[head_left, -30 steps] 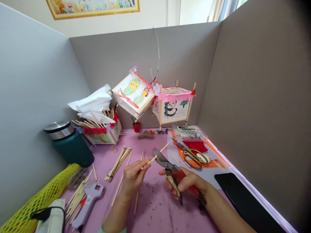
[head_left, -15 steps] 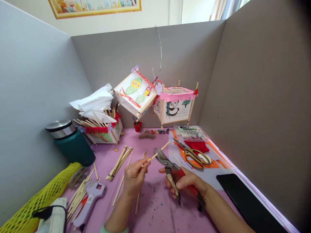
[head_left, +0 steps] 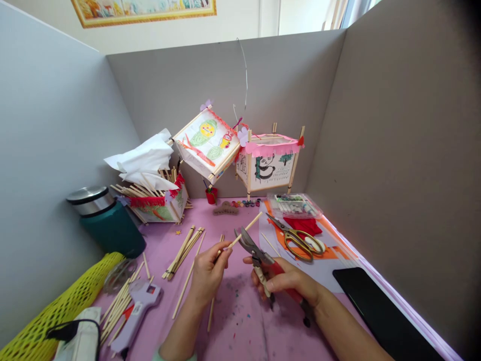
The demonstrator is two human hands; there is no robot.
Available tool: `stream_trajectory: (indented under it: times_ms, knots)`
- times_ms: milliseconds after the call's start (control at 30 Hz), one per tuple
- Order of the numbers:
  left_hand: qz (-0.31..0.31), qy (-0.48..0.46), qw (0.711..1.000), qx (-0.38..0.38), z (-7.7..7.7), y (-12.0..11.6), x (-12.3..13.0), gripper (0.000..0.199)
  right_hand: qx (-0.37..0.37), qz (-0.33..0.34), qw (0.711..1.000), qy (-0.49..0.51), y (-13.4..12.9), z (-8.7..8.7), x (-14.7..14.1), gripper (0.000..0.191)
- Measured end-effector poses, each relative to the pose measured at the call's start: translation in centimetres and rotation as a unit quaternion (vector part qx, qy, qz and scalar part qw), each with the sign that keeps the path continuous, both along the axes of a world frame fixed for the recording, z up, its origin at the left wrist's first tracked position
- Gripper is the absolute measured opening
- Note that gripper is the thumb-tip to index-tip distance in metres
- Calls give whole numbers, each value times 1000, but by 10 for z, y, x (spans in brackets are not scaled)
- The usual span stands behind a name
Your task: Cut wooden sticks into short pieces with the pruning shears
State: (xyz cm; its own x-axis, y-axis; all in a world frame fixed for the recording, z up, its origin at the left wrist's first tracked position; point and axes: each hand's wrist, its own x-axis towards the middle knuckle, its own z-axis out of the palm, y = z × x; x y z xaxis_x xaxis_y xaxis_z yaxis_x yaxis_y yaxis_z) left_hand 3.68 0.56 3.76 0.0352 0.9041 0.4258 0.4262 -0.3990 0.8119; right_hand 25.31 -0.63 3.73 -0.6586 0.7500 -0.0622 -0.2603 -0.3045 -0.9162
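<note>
My left hand (head_left: 208, 273) pinches a thin bamboo stick (head_left: 243, 234) between thumb and fingers, its far end pointing up and to the right. My right hand (head_left: 285, 283) grips red-handled pruning shears (head_left: 250, 245), whose steel jaws are parted a little. Those jaws sit right beside the stick, and I cannot tell whether they touch it. Part of the shears' handles is hidden by my fingers.
Loose bamboo sticks (head_left: 182, 253) lie on the pink tabletop (head_left: 240, 321), with a hot glue gun (head_left: 137, 313) to the left. Gold-handled scissors (head_left: 300, 243) rest on orange and red paper. Paper lanterns (head_left: 267, 163) stand at the back, and grey partitions surround the table.
My right hand has brought the shears slightly left and closer to the stick. My left hand has shifted only a little.
</note>
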Motion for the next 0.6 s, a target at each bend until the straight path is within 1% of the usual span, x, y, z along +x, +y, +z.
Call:
stream_trajectory:
  times_ms: [133,233,300,367,433,500,533,600]
  knots:
    - [-1,-20,1000,-19,3,-1,0,30,38,-20,998,-48,-4,8,-2,62]
    - [-11,-74,996,-54,4,-1,0,34,104,-39,988,-107,-8,14,-5,56]
    - [-40,-127,986,-96,4,-1,1,37,174,-69,968,-170,-11,15,-9,55]
    - [-69,-177,972,-137,4,-1,2,40,246,-110,934,-235,-14,14,-15,55]
    - [-83,-210,959,-169,5,-1,4,40,297,-149,900,-282,-16,10,-21,54]
    - [-84,-228,951,-191,6,-1,5,39,321,-172,877,-313,-17,7,-26,56]
    - [-84,-237,947,-201,6,-2,6,39,327,-178,871,-322,-18,6,-27,57]
    - [-97,-262,933,-227,8,-2,5,38,330,-177,869,-325,-18,5,-28,57]
